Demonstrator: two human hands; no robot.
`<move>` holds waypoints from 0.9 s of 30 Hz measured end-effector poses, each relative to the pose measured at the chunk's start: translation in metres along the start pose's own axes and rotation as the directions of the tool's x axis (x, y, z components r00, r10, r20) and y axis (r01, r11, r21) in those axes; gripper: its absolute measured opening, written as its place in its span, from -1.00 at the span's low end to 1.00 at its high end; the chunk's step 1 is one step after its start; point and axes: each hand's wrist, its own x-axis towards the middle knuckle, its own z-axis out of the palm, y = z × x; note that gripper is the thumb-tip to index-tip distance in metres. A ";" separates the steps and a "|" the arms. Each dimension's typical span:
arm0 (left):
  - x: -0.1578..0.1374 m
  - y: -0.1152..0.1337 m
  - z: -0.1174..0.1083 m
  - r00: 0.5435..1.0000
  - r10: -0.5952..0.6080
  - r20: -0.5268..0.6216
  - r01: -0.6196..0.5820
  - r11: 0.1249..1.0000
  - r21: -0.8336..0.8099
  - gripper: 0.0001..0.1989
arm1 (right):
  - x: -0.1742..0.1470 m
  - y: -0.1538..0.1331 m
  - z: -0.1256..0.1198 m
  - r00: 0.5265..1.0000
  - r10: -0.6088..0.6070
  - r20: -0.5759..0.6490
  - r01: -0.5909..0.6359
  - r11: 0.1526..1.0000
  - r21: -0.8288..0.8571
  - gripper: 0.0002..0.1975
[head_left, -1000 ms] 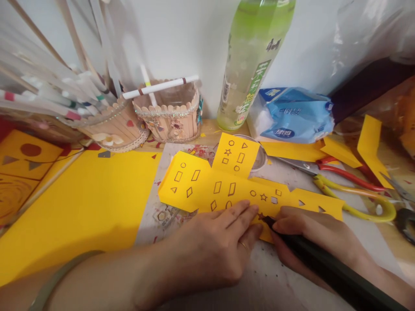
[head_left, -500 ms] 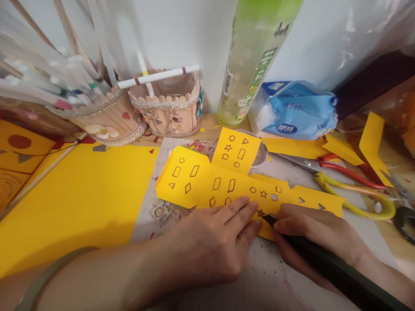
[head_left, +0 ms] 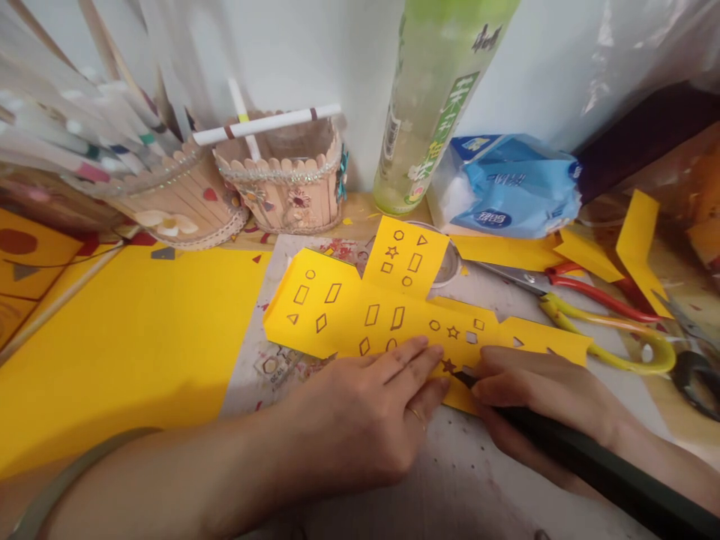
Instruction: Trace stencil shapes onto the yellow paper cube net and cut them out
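A yellow card cutout (head_left: 352, 326) with folded flaps and tabs lies on the worktop, drawn with hexagons, stars, rectangles, diamonds and circles. One square and some triangles in it are cut through. My left hand (head_left: 374, 412) rests on its lower middle with the fingers stretched out and pressing down; its palm and thumb side are partly hidden. In my right hand (head_left: 540, 401) is a black craft knife (head_left: 585, 450), gripped like a pen. The knife's tip touches or nearly touches the card at a small dark star, just right of my left fingertips.
A larger yellow sheet (head_left: 129, 322) lies left. Behind stand popsicle-stick holders (head_left: 281, 184) with markers, a green bottle (head_left: 439, 112) and a blue tissue pack (head_left: 514, 187). Red-handled scissors (head_left: 601, 292), yellow-handled scissors (head_left: 624, 326) and paper scraps (head_left: 635, 232) are at right.
The whole view has shifted slightly, so everything sits a little further left and higher. Both hands keep nearly the same place on the card, with the knife tip still by the star.
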 end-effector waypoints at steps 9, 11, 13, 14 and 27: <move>0.000 0.000 -0.001 1.000 0.002 0.001 -0.002 1.000 0.005 -0.66 | 0.001 0.000 -0.005 0.999 -0.029 0.023 0.030 0.999 -0.043 -0.77; 0.000 0.000 0.000 1.000 0.000 -0.003 0.000 1.000 0.010 -0.66 | 0.001 -0.001 -0.005 1.000 0.009 -0.008 -0.009 0.999 -0.047 -0.78; 0.000 0.001 0.000 1.000 0.002 -0.003 -0.002 1.000 0.013 -0.68 | 0.002 -0.003 -0.004 0.989 0.096 -0.115 -0.104 0.992 -0.066 -0.80; 0.000 0.001 0.000 1.000 0.002 -0.007 -0.002 1.000 0.012 -0.68 | 0.002 -0.004 -0.003 0.976 0.132 -0.173 -0.148 0.986 -0.083 -0.81; 0.002 -0.001 -0.003 1.000 -0.003 -0.019 0.003 1.000 -0.016 -0.63 | -0.003 0.000 -0.001 0.995 0.038 -0.096 -0.058 0.976 -0.211 -0.75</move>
